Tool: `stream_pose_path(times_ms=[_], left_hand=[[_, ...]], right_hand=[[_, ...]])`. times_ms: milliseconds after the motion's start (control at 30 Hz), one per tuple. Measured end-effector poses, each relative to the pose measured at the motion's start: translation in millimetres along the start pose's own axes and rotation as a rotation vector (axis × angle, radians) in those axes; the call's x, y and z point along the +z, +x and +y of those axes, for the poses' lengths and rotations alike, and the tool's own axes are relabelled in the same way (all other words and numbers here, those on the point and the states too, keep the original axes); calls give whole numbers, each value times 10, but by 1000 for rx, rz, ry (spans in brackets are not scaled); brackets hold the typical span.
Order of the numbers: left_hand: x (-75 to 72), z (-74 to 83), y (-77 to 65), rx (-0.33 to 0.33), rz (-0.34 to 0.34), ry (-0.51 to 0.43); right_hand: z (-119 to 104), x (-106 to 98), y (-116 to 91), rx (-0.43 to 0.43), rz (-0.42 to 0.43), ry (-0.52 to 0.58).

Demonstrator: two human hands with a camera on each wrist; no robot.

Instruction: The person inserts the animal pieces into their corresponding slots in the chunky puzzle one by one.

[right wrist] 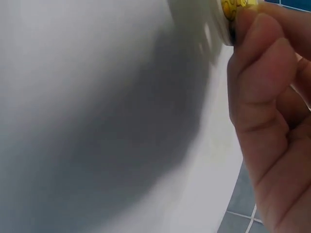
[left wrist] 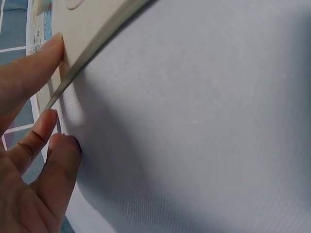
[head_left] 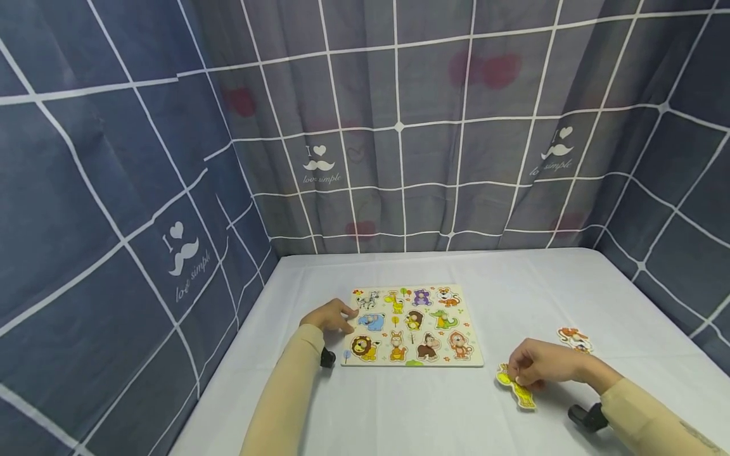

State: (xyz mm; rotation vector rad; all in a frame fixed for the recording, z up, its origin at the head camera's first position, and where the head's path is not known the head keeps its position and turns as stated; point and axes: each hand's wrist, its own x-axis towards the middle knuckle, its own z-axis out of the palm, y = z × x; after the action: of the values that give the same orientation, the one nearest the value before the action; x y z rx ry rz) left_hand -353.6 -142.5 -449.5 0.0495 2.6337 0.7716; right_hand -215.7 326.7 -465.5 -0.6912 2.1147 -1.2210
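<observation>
A wooden animal puzzle board (head_left: 381,320) lies flat on the table, with rows of animal pictures such as a zebra, giraffe, lion and monkey. At its left edge rests my left hand (head_left: 332,316), fingers spread and loosely bent. The left wrist view shows the thumb (left wrist: 52,51) touching the board's edge (left wrist: 92,34), other fingertips beside it near the cloth. My right hand (head_left: 544,363) pinches a yellow giraffe puzzle piece (head_left: 521,396) between thumb and fingers, right of the board. Only a bit of this piece (right wrist: 230,9) shows in the right wrist view.
An orange and white animal piece (head_left: 575,339) lies beyond my right hand. White cloth covers the table (head_left: 416,405). Dark grid-patterned curtains (head_left: 371,158) hang behind it and on both sides.
</observation>
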Motion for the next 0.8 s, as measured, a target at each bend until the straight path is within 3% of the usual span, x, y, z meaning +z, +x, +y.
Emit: stream_pose_path(times_ms=[467, 800], left_hand=[[-8, 3, 0, 18, -4, 3], [13, -11, 22, 13, -7, -7]], right_hand=[[-157, -111, 264, 8, 26, -97], [-266, -149, 454, -2, 6, -91]])
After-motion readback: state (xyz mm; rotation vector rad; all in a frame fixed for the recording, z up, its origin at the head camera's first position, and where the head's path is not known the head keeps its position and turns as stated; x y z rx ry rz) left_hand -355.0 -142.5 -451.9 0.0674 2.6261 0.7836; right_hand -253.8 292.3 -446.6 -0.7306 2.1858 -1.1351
